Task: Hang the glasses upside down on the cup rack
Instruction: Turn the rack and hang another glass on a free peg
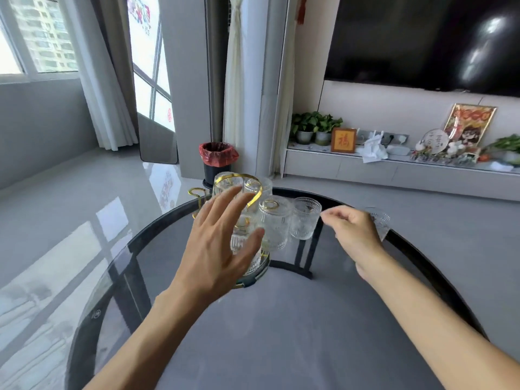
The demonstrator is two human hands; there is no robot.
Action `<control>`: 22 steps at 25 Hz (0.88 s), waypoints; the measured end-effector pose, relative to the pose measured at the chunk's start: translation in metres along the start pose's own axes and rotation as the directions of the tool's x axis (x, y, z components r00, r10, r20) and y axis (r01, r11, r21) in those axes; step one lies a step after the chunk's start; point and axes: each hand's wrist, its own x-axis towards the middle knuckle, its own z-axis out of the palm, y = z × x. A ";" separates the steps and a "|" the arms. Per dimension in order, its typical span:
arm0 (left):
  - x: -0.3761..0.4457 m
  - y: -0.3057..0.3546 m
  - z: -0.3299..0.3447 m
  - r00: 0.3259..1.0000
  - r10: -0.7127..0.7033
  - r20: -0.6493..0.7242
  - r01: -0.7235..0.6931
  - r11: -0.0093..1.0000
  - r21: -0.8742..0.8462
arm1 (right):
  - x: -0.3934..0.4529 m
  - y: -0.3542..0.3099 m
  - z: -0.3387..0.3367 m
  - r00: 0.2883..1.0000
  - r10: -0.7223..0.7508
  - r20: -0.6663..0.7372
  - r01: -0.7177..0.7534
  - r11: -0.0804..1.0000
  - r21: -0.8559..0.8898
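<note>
Glass tabletop (pixel 281 333), dark-rimmed, round; grey floor shows through it. Gold wire cup rack (pixel 254 190) stands on its far left part, on a round base. Ribbed clear glasses hang on the rack upside down; at least three can be made out, the exact count hidden by the left hand (pixel 222 243). One of them, the hung glass (pixel 274 223) at the rack's right side, has a gold loop showing at its top. One empty gold peg (pixel 198 192) shows at the rack's left.

Left hand is spread wide, fingers apart, in front of the rack and blocking its middle; whether it touches a glass cannot be told.

Two more glasses stand off the rack: an upright glass (pixel 306 218) just right of the rack, and a far glass (pixel 380 220) mostly hidden behind the right hand (pixel 354 232). Right hand is loosely curled, fingertips near the upright glass, holding nothing visible.

Beyond the table: one bin (pixel 218 161) with a red liner, on the floor.
</note>
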 end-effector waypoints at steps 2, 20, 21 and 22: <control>-0.010 0.029 0.024 0.998 0.047 0.040 -0.045 0.998 -0.045 | -0.013 0.033 -0.024 0.992 0.129 0.015 -0.129 0.992 0.010; 0.118 0.006 0.248 0.871 -0.386 0.302 0.312 0.912 0.266 | -0.010 0.116 -0.036 0.923 0.268 0.275 -0.289 0.957 0.037; 0.121 0.002 0.252 0.864 -0.409 0.295 0.335 0.903 0.270 | -0.011 0.117 -0.034 0.915 0.284 0.288 -0.300 0.954 0.015; 0.123 -0.002 0.255 0.860 -0.429 0.276 0.359 0.893 0.270 | -0.013 0.118 -0.031 0.906 0.296 0.304 -0.301 0.953 -0.030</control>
